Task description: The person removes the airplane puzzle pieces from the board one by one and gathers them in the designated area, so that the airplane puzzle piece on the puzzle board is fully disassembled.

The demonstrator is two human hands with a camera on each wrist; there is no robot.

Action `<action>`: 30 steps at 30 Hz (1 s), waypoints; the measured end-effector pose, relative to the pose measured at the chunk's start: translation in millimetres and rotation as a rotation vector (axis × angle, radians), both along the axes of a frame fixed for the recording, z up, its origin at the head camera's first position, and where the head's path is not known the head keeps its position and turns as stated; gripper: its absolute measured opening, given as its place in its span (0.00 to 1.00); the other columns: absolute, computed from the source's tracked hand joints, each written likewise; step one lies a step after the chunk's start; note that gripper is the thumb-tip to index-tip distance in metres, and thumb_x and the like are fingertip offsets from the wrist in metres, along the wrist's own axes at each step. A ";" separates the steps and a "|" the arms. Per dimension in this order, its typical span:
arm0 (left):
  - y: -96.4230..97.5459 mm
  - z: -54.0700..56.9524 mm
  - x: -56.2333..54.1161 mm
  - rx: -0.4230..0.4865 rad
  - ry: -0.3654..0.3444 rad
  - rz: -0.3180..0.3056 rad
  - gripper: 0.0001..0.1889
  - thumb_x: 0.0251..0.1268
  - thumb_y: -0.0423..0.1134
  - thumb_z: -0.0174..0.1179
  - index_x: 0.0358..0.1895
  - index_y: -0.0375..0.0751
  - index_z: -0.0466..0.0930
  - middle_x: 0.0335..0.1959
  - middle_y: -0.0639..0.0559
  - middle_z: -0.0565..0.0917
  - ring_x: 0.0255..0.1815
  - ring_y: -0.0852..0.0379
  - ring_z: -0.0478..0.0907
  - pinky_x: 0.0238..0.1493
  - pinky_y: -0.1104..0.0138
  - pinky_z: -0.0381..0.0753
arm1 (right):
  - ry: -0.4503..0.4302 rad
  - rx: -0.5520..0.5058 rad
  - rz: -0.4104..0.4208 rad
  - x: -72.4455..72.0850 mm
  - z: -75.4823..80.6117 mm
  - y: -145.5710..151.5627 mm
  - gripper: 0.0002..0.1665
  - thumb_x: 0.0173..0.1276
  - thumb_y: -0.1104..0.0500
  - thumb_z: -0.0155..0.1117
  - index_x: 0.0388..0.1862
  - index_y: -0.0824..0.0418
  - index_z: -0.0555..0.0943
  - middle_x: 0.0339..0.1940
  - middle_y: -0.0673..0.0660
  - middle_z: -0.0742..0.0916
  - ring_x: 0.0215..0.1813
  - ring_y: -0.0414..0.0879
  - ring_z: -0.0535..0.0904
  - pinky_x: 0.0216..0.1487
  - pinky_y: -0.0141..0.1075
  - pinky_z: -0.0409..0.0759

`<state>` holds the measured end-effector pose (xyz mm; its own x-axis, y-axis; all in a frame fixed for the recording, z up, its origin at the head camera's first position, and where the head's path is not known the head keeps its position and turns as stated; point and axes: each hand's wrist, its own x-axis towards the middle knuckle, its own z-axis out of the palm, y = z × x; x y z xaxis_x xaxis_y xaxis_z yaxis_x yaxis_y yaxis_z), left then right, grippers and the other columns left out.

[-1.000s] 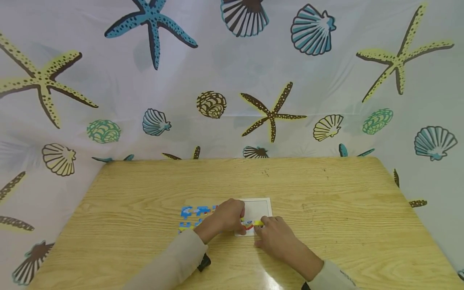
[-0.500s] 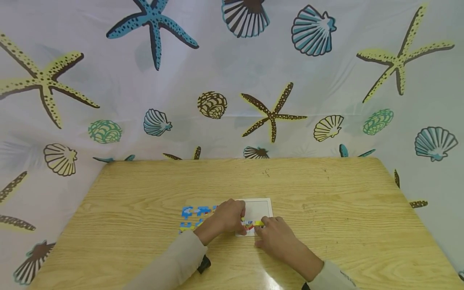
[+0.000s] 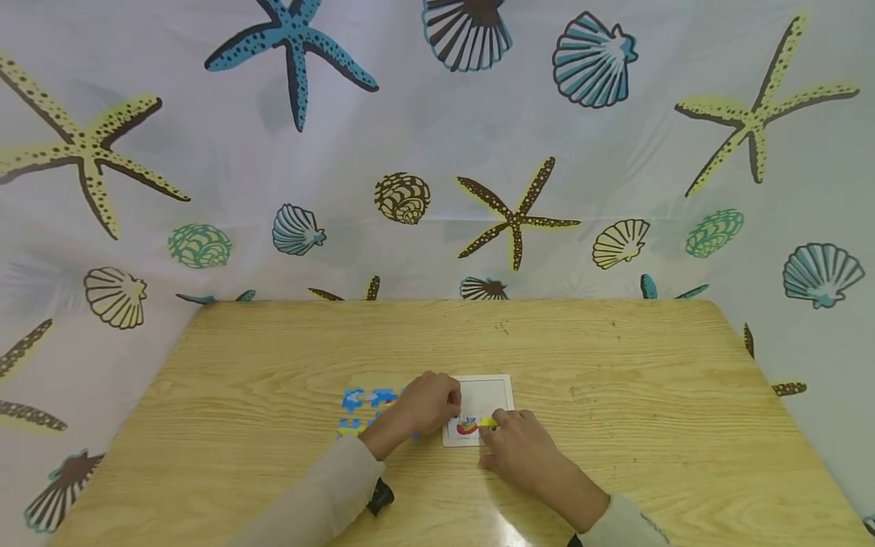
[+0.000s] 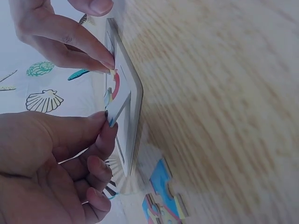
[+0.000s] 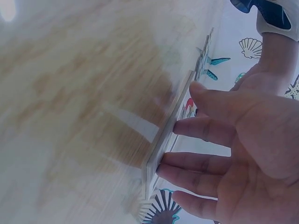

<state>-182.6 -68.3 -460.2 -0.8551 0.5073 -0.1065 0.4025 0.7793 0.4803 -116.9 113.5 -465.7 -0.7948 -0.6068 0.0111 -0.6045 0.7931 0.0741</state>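
A shallow white puzzle tray [image 3: 487,391] lies on the table in front of the person. My left hand [image 3: 427,403] is over its left side. In the left wrist view, thumb and forefinger pinch the edge of a tilted puzzle piece [image 4: 120,104], partly raised off the tray; the other fingers curl loosely. My right hand [image 3: 516,448] rests at the tray's lower right, fingers nearly straight, with fingertips touching a yellow puzzle piece [image 3: 487,421] and the tray's edge. The right hand hides the tray's lower right corner. A red-printed part [image 3: 468,428] shows between the hands.
Several loose blue and yellow puzzle pieces [image 3: 352,400] lie in rows left of the tray, partly covered by the left forearm. The wooden table [image 3: 649,380] reaches back to a hanging cloth [image 3: 424,137] printed with shells and starfish.
The left hand has drawn slightly up and left, uncovering more of the red-printed part and the tray's lower left corner. The right hand stays in place.
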 end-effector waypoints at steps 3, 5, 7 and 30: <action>-2.0 2.2 1.3 0.027 -0.003 -0.010 0.07 0.61 0.32 0.61 0.25 0.41 0.79 0.22 0.54 0.79 0.20 0.62 0.69 0.23 0.71 0.68 | -0.009 -0.009 0.000 0.1 0.9 -0.1 0.27 0.60 0.39 0.63 0.50 0.55 0.84 0.43 0.55 0.84 0.47 0.48 0.82 0.48 0.42 0.78; -4.3 3.2 1.6 0.042 0.003 -0.020 0.07 0.62 0.32 0.61 0.25 0.41 0.79 0.23 0.54 0.80 0.21 0.62 0.70 0.24 0.71 0.69 | -0.014 -0.011 0.001 0.3 1.2 -0.2 0.27 0.60 0.39 0.63 0.50 0.55 0.84 0.42 0.55 0.84 0.47 0.48 0.83 0.48 0.42 0.78; -7.0 4.1 1.0 0.050 0.003 -0.020 0.07 0.63 0.32 0.59 0.26 0.41 0.79 0.23 0.54 0.80 0.21 0.62 0.70 0.24 0.71 0.69 | -0.016 -0.006 0.003 0.5 2.0 -0.4 0.27 0.60 0.39 0.62 0.50 0.55 0.84 0.43 0.55 0.84 0.47 0.48 0.83 0.49 0.42 0.78; -80.4 24.8 -7.1 0.142 -0.114 -0.103 0.07 0.64 0.30 0.57 0.27 0.38 0.79 0.24 0.54 0.79 0.23 0.63 0.68 0.27 0.72 0.71 | -0.012 0.001 -0.001 1.1 2.8 -0.7 0.26 0.61 0.39 0.62 0.50 0.54 0.84 0.43 0.56 0.84 0.48 0.50 0.83 0.50 0.43 0.79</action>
